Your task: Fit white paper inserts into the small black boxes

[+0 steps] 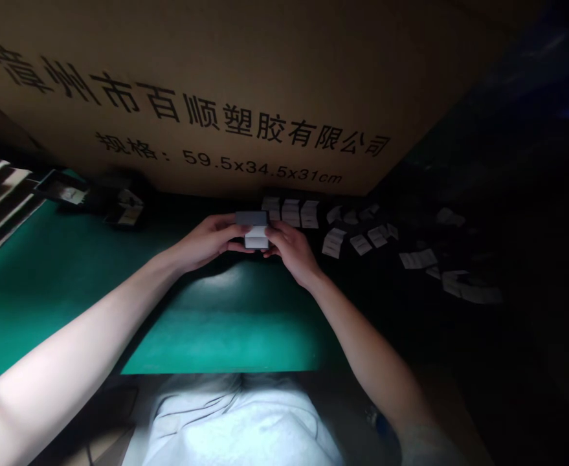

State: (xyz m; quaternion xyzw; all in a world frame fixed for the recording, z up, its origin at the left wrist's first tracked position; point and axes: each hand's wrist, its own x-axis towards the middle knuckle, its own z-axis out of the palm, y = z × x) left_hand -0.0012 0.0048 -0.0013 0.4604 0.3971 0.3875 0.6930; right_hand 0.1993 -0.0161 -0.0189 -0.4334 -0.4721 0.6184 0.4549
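Between my two hands, above the green table [245,330], is a small dark box [251,218] with a folded white paper [256,241] in its front part. My left hand [216,236] grips the box from the left, its thumb at the paper's edge. From the other side my right hand [289,246] holds it, thumb by the paper's right edge and fingers curled under. The underside of the box is hidden from me.
A large cardboard carton [245,97] with printed writing stands behind the hands. Several folded white papers [334,243] lie in shadow at the right. Small open dark boxes [125,212] sit at the back left. The table's front edge runs above my lap.
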